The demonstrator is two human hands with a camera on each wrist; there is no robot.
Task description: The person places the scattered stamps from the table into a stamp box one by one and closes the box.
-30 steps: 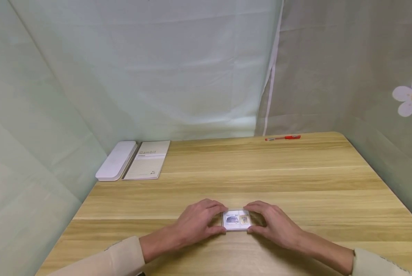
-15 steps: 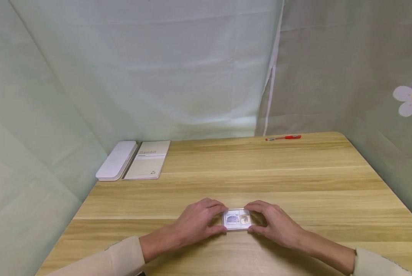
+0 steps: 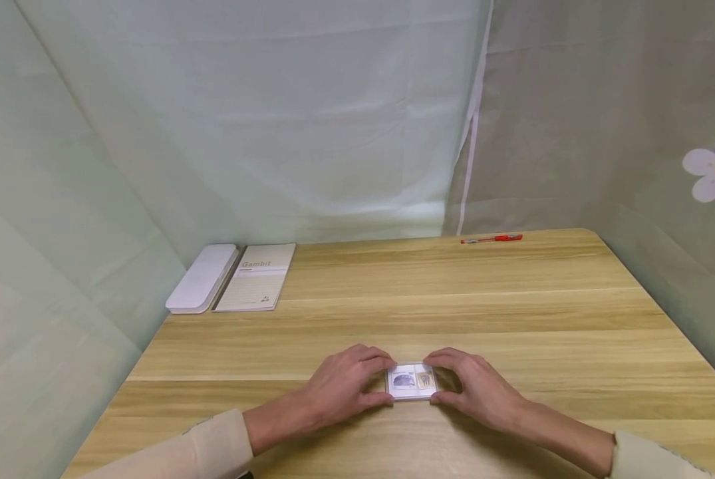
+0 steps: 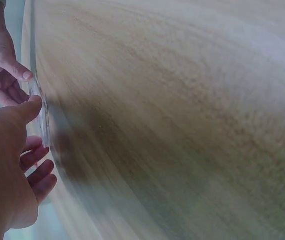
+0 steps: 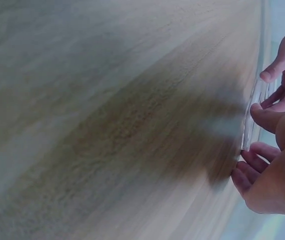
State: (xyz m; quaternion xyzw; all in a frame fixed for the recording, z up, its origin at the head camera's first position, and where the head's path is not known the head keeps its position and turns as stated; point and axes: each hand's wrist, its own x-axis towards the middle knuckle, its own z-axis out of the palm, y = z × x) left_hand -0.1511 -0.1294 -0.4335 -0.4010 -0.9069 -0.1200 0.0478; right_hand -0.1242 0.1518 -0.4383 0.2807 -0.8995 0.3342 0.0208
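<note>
A small flat clear case with a white insert lies between my two hands in the head view. It shows two stamp-like pictures, a bluish one on the left and a yellowish one on the right. My left hand pinches the left end, thumb at the near edge and fingers at the far edge. The right hand grips the right end the same way. Seen edge-on in the left wrist view, the case is thin and see-through, close over the wooden tabletop.
At the back left, a white oblong box stands beside a notebook marked "Gambit". A red pen lies along the table's far edge. Pale curtains hang behind and at both sides.
</note>
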